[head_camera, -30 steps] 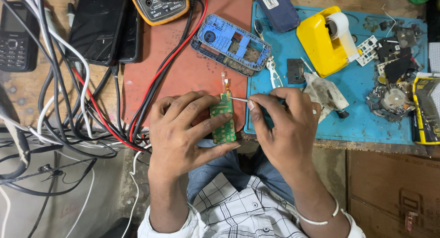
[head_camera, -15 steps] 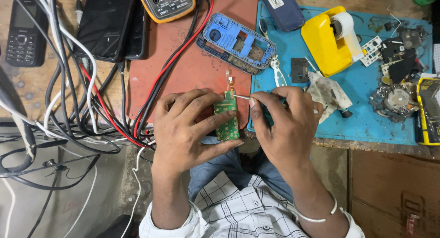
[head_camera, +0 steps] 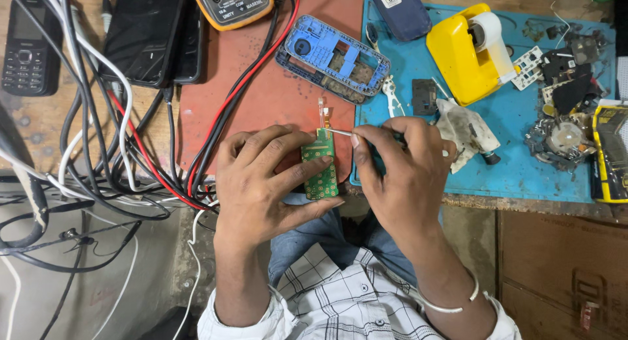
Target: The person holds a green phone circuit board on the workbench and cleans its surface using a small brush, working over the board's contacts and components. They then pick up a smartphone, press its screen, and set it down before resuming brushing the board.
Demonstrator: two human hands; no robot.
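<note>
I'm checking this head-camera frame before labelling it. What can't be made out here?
- Green circuit board: its left edge lies under the left hand; its underside is hidden.
- Thin metal tool: the right hand covers its handle, so its kind stays unclear; its tip contact is too small to judge.
- Yellow multimeter: cut off by the top edge.
- Small parts on the blue mat: too small to identify.

We see the bench in even, soft light from overhead, colours bright on the blue mat (head_camera: 523,176) and red mat (head_camera: 261,98). Shadows stay faint beneath both hands. A dull sheen marks the black phone (head_camera: 140,32) far left. Focus is sharp throughout; edges bend slightly.
</note>
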